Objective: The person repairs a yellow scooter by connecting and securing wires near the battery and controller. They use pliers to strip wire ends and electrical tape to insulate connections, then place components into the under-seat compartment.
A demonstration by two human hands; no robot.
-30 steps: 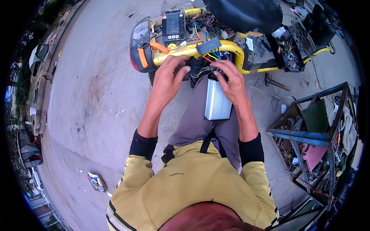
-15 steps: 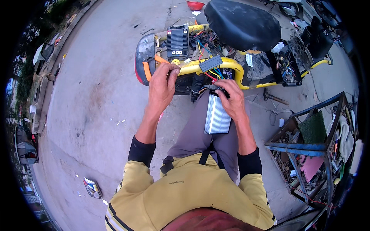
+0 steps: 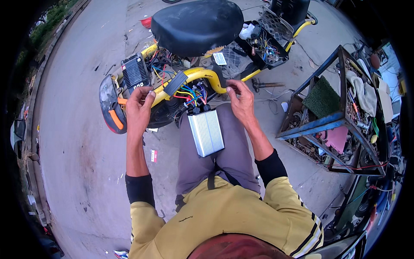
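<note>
The right hand (image 3: 242, 100) is coming away from the silver finned box (image 3: 207, 134), where it was bending over the plug end, and is now hovering just beside the bend of the yellow frame (image 3: 210, 74). The wearer's view is swinging round too, so the scooter is sitting further left in it. The left hand (image 3: 140, 105) is staying up by the rear of the frame, near the black finned unit (image 3: 135, 71).

From where I'm standing, the right thumb and fingers are curling loosely with a gap between them, holding nothing that I can see. The left thumb and fingertips are nearly meeting; I can't tell whether anything small is pinched there.

The box is resting untouched on the thighs in grey trousers (image 3: 235, 129), its cable end pointing at the scooter. It's looking like ribbed metal: stiff, probably fairly heavy for its size, the ridges likely giving some grip. I'd be taking it by both long sides, keeping off the black plugs (image 3: 200, 108) and coloured wires (image 3: 196, 93), which are probably the fragile part and are likely limiting how far it moves.
</note>
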